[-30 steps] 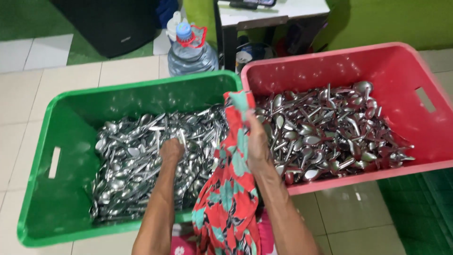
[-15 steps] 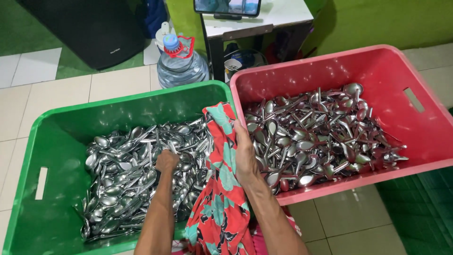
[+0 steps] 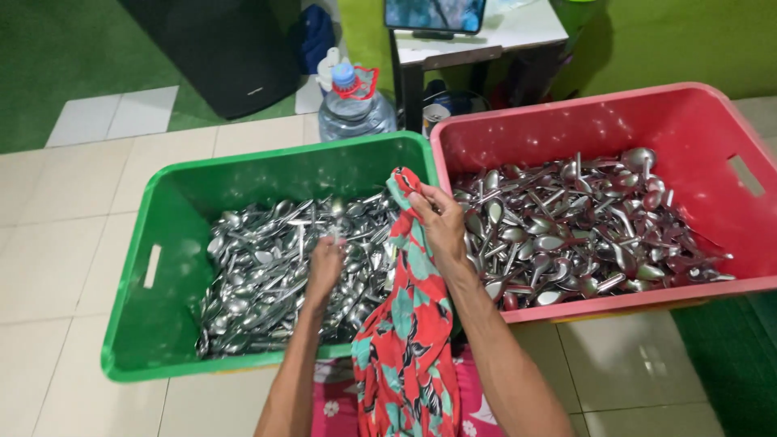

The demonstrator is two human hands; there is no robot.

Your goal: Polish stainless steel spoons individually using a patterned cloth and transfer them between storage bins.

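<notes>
My left hand (image 3: 325, 269) reaches into the green crate (image 3: 137, 324) and closes on metal spoons (image 3: 259, 275) in the pile. My right hand (image 3: 441, 222) grips a red cloth with teal flowers (image 3: 405, 340), held up over the seam between the two crates and hanging down to my lap. The red crate (image 3: 728, 121) at right holds another heap of metal spoons (image 3: 575, 226). Which spoon the left fingers hold is hidden by the hand.
A large water bottle with a red handle (image 3: 354, 105) stands behind the green crate. A small table (image 3: 477, 40) with a phone on a stand is behind the red crate. A black box (image 3: 218, 48) sits on green carpet. Tiled floor surrounds the crates.
My head view has shifted so both crates sit lower in frame. My left hand stays in the spoon pile, and my right hand keeps the cloth raised.
</notes>
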